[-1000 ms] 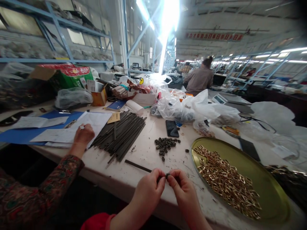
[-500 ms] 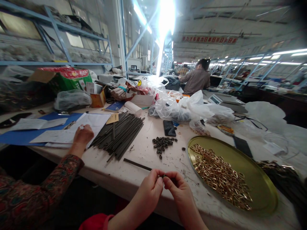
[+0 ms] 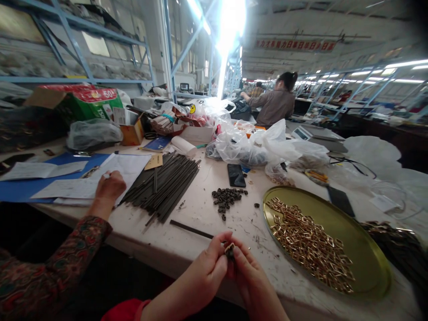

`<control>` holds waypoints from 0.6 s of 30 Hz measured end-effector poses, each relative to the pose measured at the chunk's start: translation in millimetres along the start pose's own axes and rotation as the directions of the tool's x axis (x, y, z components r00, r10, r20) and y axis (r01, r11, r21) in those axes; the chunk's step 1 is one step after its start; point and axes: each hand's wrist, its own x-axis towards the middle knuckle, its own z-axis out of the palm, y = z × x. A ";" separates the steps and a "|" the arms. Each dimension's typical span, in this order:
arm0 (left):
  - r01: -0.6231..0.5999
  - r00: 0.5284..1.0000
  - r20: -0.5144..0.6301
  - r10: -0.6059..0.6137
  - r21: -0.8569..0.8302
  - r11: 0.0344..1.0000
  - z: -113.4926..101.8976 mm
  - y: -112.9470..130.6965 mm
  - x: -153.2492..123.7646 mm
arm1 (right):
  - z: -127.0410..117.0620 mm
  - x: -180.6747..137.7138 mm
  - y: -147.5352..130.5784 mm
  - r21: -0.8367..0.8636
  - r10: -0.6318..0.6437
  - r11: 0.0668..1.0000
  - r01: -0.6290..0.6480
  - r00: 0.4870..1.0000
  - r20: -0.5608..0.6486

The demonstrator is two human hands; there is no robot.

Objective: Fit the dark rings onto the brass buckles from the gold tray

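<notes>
My left hand point(image 3: 209, 263) and my right hand point(image 3: 247, 269) meet at the table's near edge, fingers pinched together on a small dark loop with a gold buckle point(image 3: 229, 250) and the end of a dark strap point(image 3: 190, 229) that lies on the table. A round gold tray point(image 3: 364, 243) of several gold buckles point(image 3: 307, 243) sits right of my hands. A heap of small dark loops point(image 3: 227, 198) lies just beyond them.
A co-worker's hand point(image 3: 109, 187) in a patterned sleeve rests on papers point(image 3: 123, 167) at the left, beside a bundle of dark straps point(image 3: 167, 185). A phone point(image 3: 236, 174), plastic bags point(image 3: 267, 149) and boxes point(image 3: 80, 102) crowd the back. Another person point(image 3: 274, 104) sits farther off.
My hands have drawn closer together and slightly toward me, and the small piece with the gold buckle now shows between my fingertips. The co-worker's hand stays on the papers.
</notes>
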 end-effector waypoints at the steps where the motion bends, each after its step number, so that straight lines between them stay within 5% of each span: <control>1: -0.002 1.000 0.012 0.002 -0.005 1.000 -1.0 -0.4 0.3 | 0.6 0.0 1.3 0.043 0.032 0.999 -0.033 0.999 0.032; 10: 0.091 0.993 -0.081 -0.085 0.063 0.994 3.5 -9.9 10.9 | -3.4 -4.5 6.1 -0.187 -0.100 0.980 0.071 0.984 -0.151; 18: 0.037 0.992 -0.129 0.005 0.322 0.946 13.5 -13.7 2.4 | -2.6 -5.4 6.5 0.151 0.113 0.985 -0.089 0.981 -0.159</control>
